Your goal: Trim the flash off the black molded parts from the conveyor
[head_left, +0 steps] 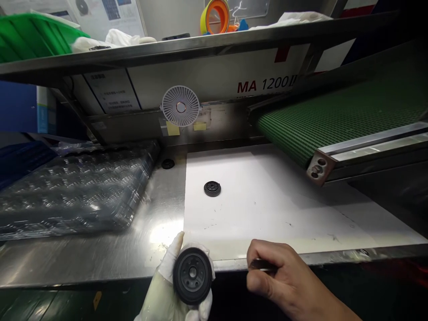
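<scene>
My left hand (163,292), in a white glove, holds a round black part (192,275) with its flat face, center hub and ring of small holes turned up toward the camera. To the right, my bare right hand (277,276) is closed around a small dark tool (262,265), most of it hidden by the fingers. The two hands are apart at the table's front edge. A similar black disc (212,188) lies flat on the white sheet (267,214). Another dark ringed piece (167,164) rests on the metal surface left of the sheet.
Stacked clear plastic trays (83,191) occupy the left of the metal table (140,249). A green conveyor belt (351,107) juts in from the right above the sheet. At the back are a small white fan (181,106) and a shelf (187,47) holding a green bin (36,38) and tape rolls (216,18).
</scene>
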